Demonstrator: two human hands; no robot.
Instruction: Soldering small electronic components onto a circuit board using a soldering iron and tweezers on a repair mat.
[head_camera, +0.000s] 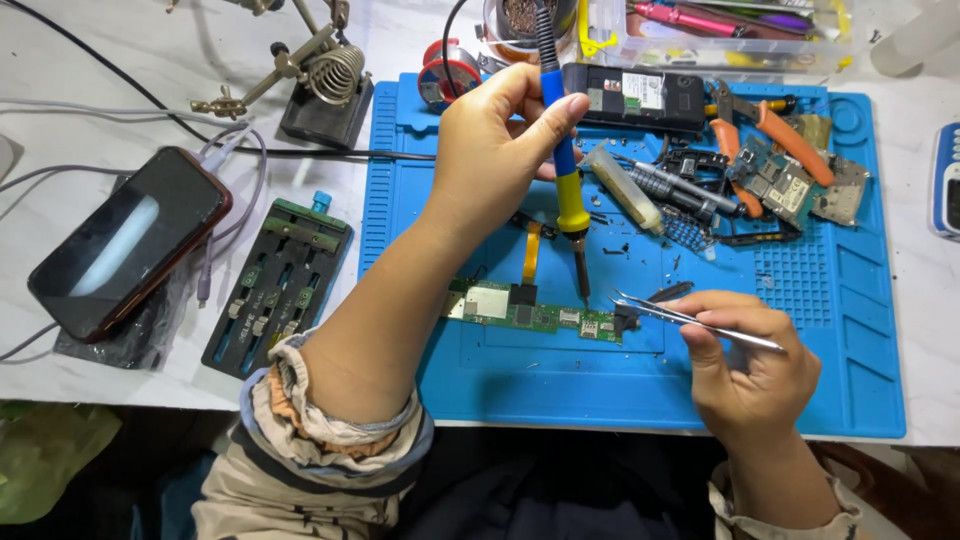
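My left hand (495, 150) grips a blue-and-yellow soldering iron (567, 180) held nearly upright, its dark tip just above the right end of a long green circuit board (530, 308). That board lies on the blue work mat (800, 300). My right hand (750, 365) pinches a pair of metal tweezers (690, 320) whose points reach left to the board's right end, close to the iron's tip.
Orange-handled cutters (770, 125), loose circuit boards (785, 185), a syringe tube (622, 185) and a dark opened phone (635, 97) lie at the mat's back. Left of the mat are a board holder (280, 285), a smartphone (130, 240) with cables and an iron stand (325, 90).
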